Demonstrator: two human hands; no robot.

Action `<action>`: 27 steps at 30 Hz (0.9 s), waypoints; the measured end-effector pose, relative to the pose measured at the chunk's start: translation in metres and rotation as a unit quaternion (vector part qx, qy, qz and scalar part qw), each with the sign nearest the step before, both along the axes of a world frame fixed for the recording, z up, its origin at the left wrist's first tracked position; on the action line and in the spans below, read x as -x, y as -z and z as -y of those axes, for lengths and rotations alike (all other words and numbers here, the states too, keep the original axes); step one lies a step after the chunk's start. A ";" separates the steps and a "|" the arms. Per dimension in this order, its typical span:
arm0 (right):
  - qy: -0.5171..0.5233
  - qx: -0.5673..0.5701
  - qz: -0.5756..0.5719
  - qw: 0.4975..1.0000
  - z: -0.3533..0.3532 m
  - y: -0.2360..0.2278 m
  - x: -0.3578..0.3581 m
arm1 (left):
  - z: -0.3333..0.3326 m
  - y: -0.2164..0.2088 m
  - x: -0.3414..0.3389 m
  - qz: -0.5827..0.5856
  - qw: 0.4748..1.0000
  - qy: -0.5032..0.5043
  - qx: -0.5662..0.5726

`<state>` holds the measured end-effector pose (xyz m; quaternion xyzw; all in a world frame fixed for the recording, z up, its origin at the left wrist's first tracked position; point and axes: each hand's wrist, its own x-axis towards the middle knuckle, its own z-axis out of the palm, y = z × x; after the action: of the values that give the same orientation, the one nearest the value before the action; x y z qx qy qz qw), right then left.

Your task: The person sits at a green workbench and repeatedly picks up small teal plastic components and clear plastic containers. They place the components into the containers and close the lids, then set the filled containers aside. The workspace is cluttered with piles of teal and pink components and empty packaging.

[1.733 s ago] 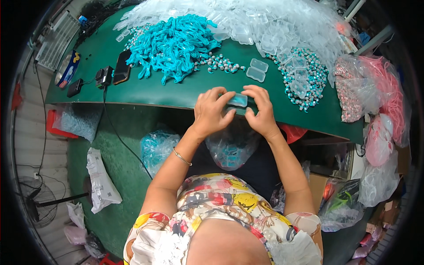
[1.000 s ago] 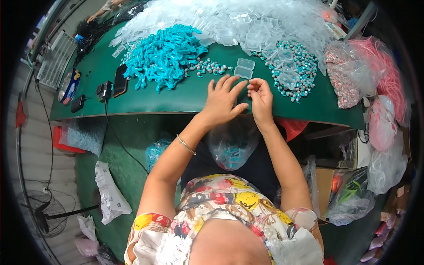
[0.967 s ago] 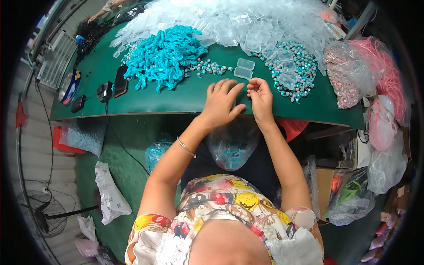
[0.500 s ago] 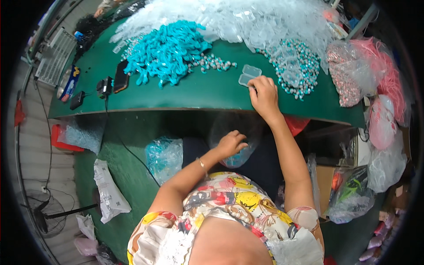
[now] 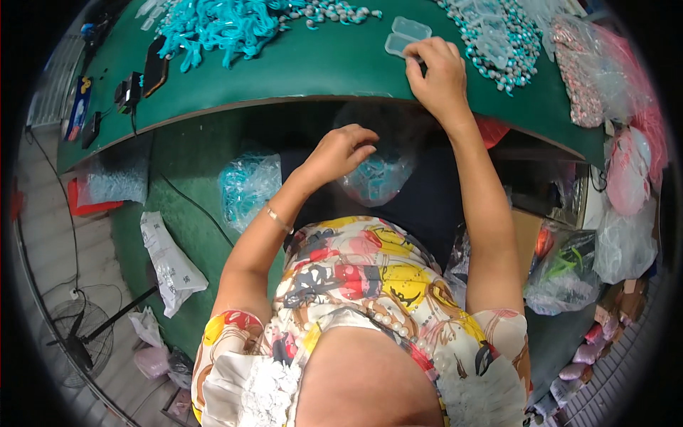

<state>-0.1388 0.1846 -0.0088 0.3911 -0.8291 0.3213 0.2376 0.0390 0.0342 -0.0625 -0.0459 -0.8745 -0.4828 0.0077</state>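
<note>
My right hand rests on the green table near its front edge, fingers curled down beside two small clear plastic boxes. Whether it holds anything is hidden under the fingers. My left hand is below the table edge, fingers loosely apart, at the mouth of a clear plastic bag of teal pieces on my lap. Nothing shows in that hand.
A heap of teal cords and strands of teal-and-white beads lie on the table. Phones sit at its left. Pink bags hang at the right; another teal bag, a white bag and a fan are below.
My left hand has left the table and dropped to the bag on my lap. My right hand has stayed on the table by the clear boxes. The view has tilted down.
</note>
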 end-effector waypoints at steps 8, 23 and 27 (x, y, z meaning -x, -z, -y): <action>-0.025 0.016 0.031 0.999 -0.002 -0.010 -0.007 | 0.037 -0.083 0.078 -0.243 0.940 -0.211 0.113; -0.100 0.006 0.049 0.994 -0.006 -0.023 -0.010 | 0.048 -0.066 0.147 -0.237 0.839 -0.269 0.410; -0.038 0.015 0.026 0.999 -0.027 -0.026 0.012 | 0.049 -0.077 0.130 -0.205 0.916 -0.227 0.259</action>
<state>-0.1510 0.2111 0.0171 0.4102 -0.8146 0.3525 0.2093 -0.0906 -0.0147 0.0146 0.0549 -0.9350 -0.2047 0.2843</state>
